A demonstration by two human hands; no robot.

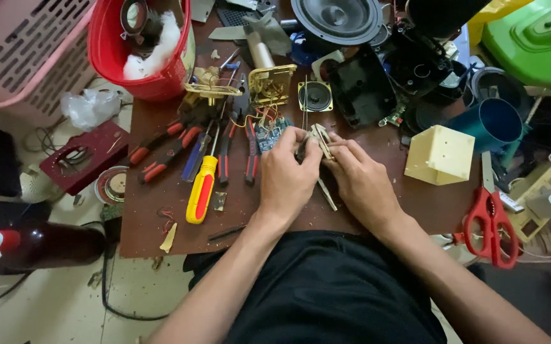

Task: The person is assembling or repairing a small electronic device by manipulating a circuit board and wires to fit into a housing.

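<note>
Beige part (pixel 319 137) half-hidden between left hand (pixel 286 176), right hand (pixel 359 180); shape unclear

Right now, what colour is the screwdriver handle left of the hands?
Yellow with a red stripe; the screwdriver shows best in the head view.

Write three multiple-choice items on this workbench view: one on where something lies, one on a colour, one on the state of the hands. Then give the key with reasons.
1. Where do the red-handled scissors lie?
A. At the table's right edge, right of the right hand
B. Inside the red basket
C. Under the left hand

2. What colour is the handle of the big screwdriver left of the hands?
A. Blue and white
B. Yellow and red
C. All black

3. What are the two hands doing?
A. Resting flat and apart
B. One is lifted off the table
C. Meeting around a small pale part

Key: 1 A, the scissors sit by the cream box, beyond the right hand. 2 B, yellow grip with a red inlay. 3 C, both sets of fingers pinch the part together.
</note>
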